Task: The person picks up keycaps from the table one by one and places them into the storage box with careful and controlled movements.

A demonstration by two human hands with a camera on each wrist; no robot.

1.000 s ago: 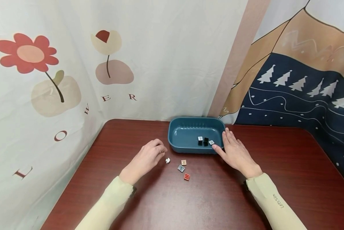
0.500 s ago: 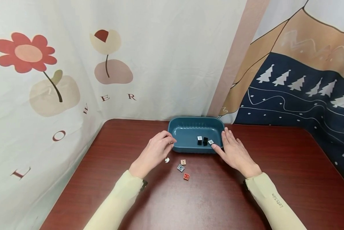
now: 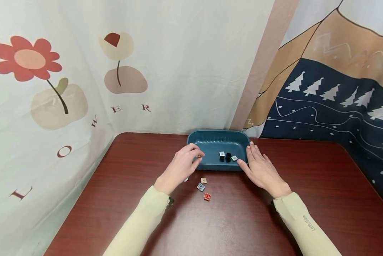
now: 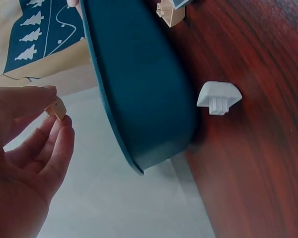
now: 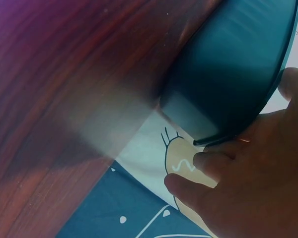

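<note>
In the left wrist view the left hand (image 4: pixel 30 144) pinches a small tan keycap (image 4: pixel 57 109) between thumb and fingers; in the head view this hand (image 3: pixel 182 165) is over the left end of the blue-green bin (image 3: pixel 218 167). The right hand (image 3: pixel 265 172) lies with straight fingers against the bin's right end, thumb at its front rim; the right wrist view shows its fingers (image 5: pixel 188 191) along the bin's wall (image 5: pixel 213 94). Inside the bin are black keycaps (image 3: pixel 228 157), a white-topped one (image 3: pixel 221 154) and another pale one (image 3: pixel 234 158).
On the brown table (image 3: pixel 242 220), in front of the bin, are a tan keycap (image 3: pixel 203 180), a grey-blue one (image 3: pixel 200 187) and a red one (image 3: pixel 207 196). A white keycap (image 4: pixel 219 96) lies beside the bin. Printed curtains (image 3: pixel 178 71) hang behind the table.
The left hand has moved right and away from the body, from beside the white keycap to over the bin's left end. The right hand has stayed at the bin's right end.
</note>
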